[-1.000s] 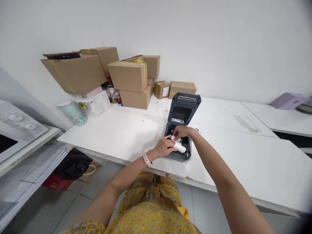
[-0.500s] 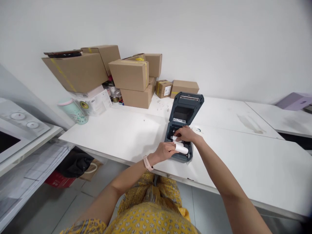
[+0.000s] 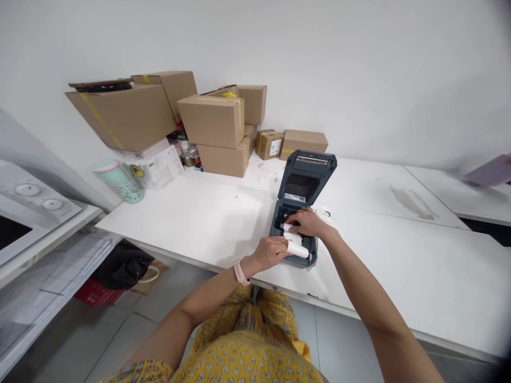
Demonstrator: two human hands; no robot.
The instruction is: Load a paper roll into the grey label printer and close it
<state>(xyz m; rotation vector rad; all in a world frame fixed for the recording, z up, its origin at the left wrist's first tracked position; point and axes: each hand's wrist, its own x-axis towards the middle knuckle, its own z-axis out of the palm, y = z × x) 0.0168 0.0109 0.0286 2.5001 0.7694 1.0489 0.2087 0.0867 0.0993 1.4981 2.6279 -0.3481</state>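
Note:
A dark grey label printer (image 3: 307, 178) stands on the white table with its lid raised. White label paper (image 3: 298, 248) comes off a small roll (image 3: 288, 227) inside it and lies over the printer's front part. My left hand (image 3: 271, 252), a pink band on its wrist, pinches the paper's left edge at the front. Deeper in the printer, my right hand (image 3: 306, 221) has curled fingers on the roll; its fingertips are partly hidden. Just behind that hand, a white roll-like thing (image 3: 325, 213) with a green ring shows on the table.
Cardboard boxes (image 3: 211, 122) are stacked at the back left, with smaller cartons (image 3: 304, 142) by the wall. A mint tumbler (image 3: 120, 182) and a microwave (image 3: 35, 197) stand to the left. A purple box (image 3: 490, 171), blurred, is at the far right of the white table (image 3: 191, 213).
My left hand and the paper have come slightly down toward the printer's front. My right hand stays at the roll. The purple box at the far right has shifted and is blurred.

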